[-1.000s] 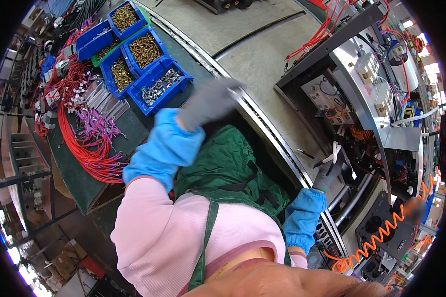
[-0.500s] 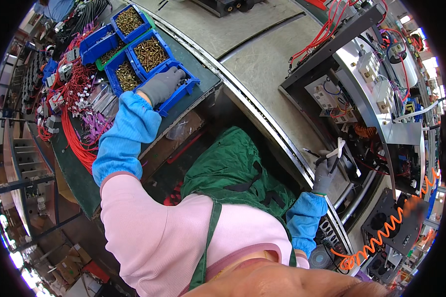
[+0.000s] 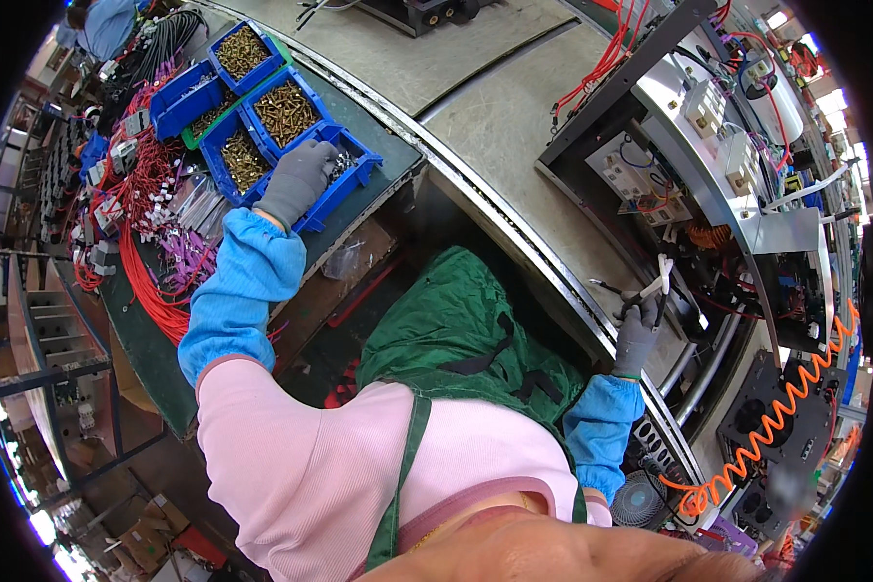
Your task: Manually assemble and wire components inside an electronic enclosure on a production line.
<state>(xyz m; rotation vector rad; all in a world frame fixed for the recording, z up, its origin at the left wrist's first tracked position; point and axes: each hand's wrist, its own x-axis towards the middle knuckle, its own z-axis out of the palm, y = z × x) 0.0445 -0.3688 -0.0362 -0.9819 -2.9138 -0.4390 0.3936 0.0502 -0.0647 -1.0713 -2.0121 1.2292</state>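
My left hand (image 3: pixel 301 180), in a grey glove, reaches over the edge of a blue bin (image 3: pixel 357 175) that holds small silver screws or similar hardware. Its fingers are curled together at the bin's contents, and whatever is between the fingertips is hidden. On the right, my gloved right hand (image 3: pixel 638 335) is closed around black and white cables (image 3: pixel 662 278), whose ends stick out above the fingers. An open metal equipment cabinet (image 3: pixel 592 126) with wiring inside stands just beyond that hand.
Further blue bins (image 3: pixel 286 114) hold brass-coloured screws. Red wire bundles (image 3: pixel 150 291) and purple-tipped leads lie left of them on a green table (image 3: pixel 383 136). A metal-edged conveyor line (image 3: pixel 495 209) runs diagonally between table and cabinet. An orange coiled hose (image 3: pixel 776 422) hangs at right.
My left hand has drawn back slightly to the left and down within the bin, uncovering some silver pieces. My right hand still grips the cables, and the view has shifted a little.
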